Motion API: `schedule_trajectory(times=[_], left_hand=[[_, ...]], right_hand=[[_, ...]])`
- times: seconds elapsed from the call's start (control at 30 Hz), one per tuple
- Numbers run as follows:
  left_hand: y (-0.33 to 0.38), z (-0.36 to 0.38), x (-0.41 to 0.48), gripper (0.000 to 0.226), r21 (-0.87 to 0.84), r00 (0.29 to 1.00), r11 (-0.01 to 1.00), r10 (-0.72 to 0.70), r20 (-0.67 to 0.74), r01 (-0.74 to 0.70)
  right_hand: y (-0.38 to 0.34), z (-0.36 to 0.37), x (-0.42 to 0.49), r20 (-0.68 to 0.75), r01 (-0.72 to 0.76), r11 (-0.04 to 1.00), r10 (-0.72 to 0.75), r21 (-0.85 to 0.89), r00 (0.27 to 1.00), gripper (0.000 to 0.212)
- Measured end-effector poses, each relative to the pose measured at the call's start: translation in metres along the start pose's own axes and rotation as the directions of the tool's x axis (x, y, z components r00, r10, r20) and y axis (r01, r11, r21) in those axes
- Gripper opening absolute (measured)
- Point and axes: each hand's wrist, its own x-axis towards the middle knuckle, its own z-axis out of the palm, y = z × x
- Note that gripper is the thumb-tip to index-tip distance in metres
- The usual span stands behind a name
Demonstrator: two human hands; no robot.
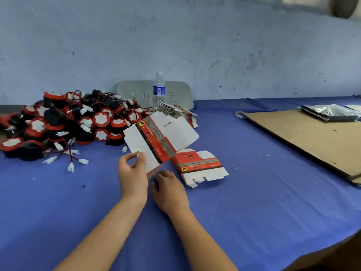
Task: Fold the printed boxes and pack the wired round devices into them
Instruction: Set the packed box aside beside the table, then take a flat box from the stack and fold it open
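1. The left hand (132,173) held a flat, unfolded printed box (162,135) by its near white flap; the thumb and fingers (142,158) pinched the flap's edge.
2. The printed box was raised at a tilt above the surface (254,202), with its white inner side and a red and black printed band facing the camera. Its far end lay close to the pile of round devices (64,124).
3. The right hand (169,189) lay just beside the left, back up, with its fingers bent towards the box's lower edge. Their tips were hidden, so I cannot tell whether they gripped the card or only touched it.
4. A second printed box (199,166), also flat, lay on the blue cloth just right of the held one, red side up.
5. The round devices, red and black with white faces, were heaped at the left of the surface. Their red and black wires and white plugs trailed out towards the hands.
6. A stack of flat boxes (176,111) sat behind the held box, near the foot of a water bottle (159,89).
7. The bottle stood upright in front of a grey panel (134,92) that leaned against the wall.
8. A brown cardboard sheet (304,137) lay at the right, well apart from the hands, with a dark plastic packet (330,113) on its far end.
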Motion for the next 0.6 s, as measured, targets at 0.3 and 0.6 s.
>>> schedule_trajectory(times=[0.3,0.6], left_hand=[[-0.017,-0.085,0.028,0.012,-0.136,0.974,0.973,-0.163,0.157,0.185],[-0.018,-0.069,0.011,0.005,-0.019,0.945,0.993,-0.105,0.311,0.117]], right_hand=[[-0.009,-0.029,-0.011,0.153,-0.127,0.685,0.023,0.717,0.988,0.055],[-0.027,-0.026,-0.005,0.375,-0.313,-0.273,0.215,0.91,0.902,0.056]])
